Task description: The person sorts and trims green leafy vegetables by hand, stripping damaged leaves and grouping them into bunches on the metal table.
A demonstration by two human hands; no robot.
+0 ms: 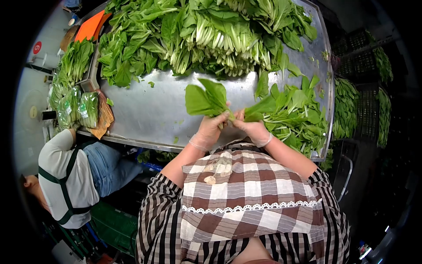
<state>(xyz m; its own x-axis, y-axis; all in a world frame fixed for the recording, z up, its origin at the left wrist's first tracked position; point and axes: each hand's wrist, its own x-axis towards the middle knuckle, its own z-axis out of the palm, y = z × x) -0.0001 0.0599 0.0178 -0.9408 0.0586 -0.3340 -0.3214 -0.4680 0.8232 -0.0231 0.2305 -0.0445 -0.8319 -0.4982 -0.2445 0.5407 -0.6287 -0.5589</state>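
Note:
My left hand [208, 132], in a clear thin glove, is closed round the stems of a small leafy green plant [205, 100], its broad leaves pointing up and left. My right hand [254, 130], gloved the same way, meets it at the stem ends. Its fingers are pinched on a green leaf [261, 108] that points right. Both hands are just above the near part of the metal table [154, 105]. To the right of my right hand lies a heap of loose leaves [299, 114].
A large pile of leafy greens [220, 39] covers the table's far side. Bagged greens [89, 109] and an orange sheet [91, 26] are at left. A co-worker [70, 176] stands at the left. Black crates [365, 110] with greens stand at right; a green crate [114, 226] is low left.

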